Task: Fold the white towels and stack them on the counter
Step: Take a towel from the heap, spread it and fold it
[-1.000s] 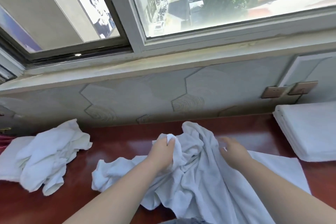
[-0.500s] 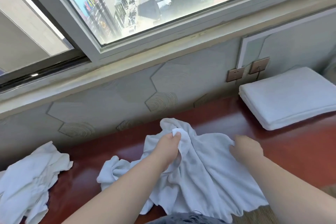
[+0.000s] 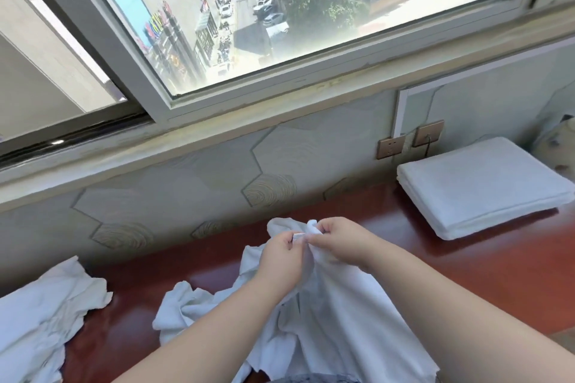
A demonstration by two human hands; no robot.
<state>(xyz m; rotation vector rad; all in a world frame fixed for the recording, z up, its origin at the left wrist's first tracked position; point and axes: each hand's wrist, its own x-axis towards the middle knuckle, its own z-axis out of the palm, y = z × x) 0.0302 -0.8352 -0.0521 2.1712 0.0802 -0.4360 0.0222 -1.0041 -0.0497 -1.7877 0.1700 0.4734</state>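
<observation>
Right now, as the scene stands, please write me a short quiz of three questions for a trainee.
1. True or false: the left hand and the right hand both pinch the same towel.
2. Where on the counter does the folded stack lie? A: far right. B: far left. C: under both hands.
3. Fill in: the crumpled towel at the far left is touched by ____ hand.
Key: 1 true; 2 A; 3 neither.
</observation>
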